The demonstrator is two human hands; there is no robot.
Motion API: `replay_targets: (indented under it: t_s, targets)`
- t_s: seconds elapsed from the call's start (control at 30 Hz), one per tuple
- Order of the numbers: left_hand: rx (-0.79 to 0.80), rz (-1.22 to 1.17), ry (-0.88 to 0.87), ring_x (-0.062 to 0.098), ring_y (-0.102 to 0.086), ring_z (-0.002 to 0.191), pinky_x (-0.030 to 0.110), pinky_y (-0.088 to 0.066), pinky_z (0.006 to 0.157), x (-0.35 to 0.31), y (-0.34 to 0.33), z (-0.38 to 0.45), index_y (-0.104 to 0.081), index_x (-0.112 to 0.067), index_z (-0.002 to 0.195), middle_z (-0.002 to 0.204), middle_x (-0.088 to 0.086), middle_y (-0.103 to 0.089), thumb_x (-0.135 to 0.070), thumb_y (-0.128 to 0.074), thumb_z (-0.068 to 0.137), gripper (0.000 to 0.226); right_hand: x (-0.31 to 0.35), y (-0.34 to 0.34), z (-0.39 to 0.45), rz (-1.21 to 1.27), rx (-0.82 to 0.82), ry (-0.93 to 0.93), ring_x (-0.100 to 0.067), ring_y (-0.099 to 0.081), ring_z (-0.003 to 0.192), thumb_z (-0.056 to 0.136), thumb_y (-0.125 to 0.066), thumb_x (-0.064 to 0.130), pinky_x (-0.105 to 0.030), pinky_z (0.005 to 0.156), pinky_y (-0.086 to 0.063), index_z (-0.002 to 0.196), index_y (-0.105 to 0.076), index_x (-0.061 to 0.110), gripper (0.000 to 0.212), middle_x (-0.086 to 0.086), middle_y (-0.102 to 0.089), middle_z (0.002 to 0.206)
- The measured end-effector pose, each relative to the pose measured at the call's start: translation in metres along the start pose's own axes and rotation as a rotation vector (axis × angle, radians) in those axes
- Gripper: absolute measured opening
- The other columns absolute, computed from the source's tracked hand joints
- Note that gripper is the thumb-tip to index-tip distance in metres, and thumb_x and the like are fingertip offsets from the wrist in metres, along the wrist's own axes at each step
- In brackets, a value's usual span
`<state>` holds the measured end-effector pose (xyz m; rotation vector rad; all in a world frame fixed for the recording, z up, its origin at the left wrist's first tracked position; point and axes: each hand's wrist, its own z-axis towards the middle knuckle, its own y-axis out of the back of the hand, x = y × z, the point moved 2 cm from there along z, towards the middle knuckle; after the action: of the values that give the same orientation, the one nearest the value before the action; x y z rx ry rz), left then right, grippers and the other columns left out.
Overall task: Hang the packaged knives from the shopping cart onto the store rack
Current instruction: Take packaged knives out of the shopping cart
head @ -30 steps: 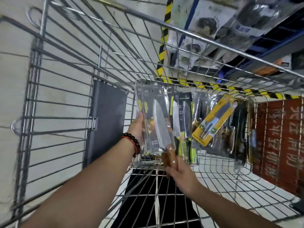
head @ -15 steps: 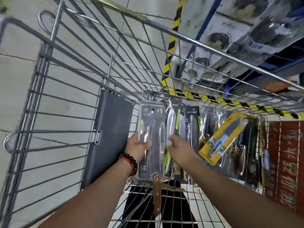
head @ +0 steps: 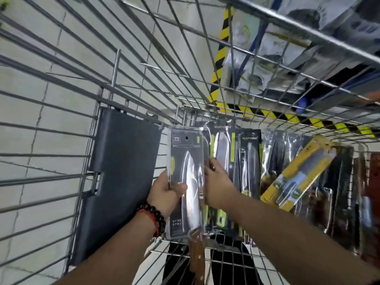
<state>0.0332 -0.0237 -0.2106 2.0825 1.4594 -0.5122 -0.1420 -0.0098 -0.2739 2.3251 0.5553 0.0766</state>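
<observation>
A clear-packaged knife (head: 186, 177) with a wooden handle stands upright at the far end of the wire shopping cart (head: 67, 103). My left hand (head: 166, 192) grips its left edge, thumb across the front. On the package's right edge rests my right hand (head: 216, 182), fingers curled behind it, between it and the neighbouring packs. Several more packaged knives (head: 246, 161) stand in a row to the right, and a yellow-carded knife (head: 300, 173) leans tilted. The store rack is only partly visible beyond the cart.
A dark grey plastic flap (head: 121, 171) hangs on the cart's far wall, left of the knives. Beyond the wire, yellow-black hazard tape (head: 220, 54) marks the floor, and packaged goods (head: 308, 38) hang at the upper right. A red panel (head: 375, 171) lies at the right edge.
My right hand has left the wooden handle and moved up to the package's right edge. The front package now stands lifted slightly apart from the row. The camera has tilted closer.
</observation>
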Motion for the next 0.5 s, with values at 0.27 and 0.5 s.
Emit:
replay_targets:
  t_s: [0.27, 0.5]
  targets:
    - [-0.023, 0.092, 0.043, 0.020, -0.058, 0.073, 0.029, -0.050, 0.064, -0.011, 0.010, -0.002, -0.055, -0.011, 0.089, 0.080, 0.009, -0.060, -0.009, -0.065, 0.088, 0.011, -0.060, -0.046, -0.060, 0.080, -0.009, 0.167, -0.026, 0.013, 0.150, 0.098, -0.013, 0.051, -0.059, 0.109, 0.019, 0.155, 0.001, 0.034, 0.061, 0.004, 0.013, 0.164]
    - [0.113, 0.168, 0.103, 0.021, -0.059, 0.096, 0.033, -0.052, 0.085, -0.022, -0.041, 0.047, -0.043, -0.007, 0.133, 0.114, 0.008, -0.061, -0.012, -0.063, 0.089, 0.049, -0.051, -0.037, -0.073, 0.217, 0.077, 0.015, -0.027, 0.021, 0.148, 0.098, -0.038, 0.044, -0.061, 0.113, 0.017, 0.155, 0.007, 0.032, 0.074, 0.002, 0.024, 0.160]
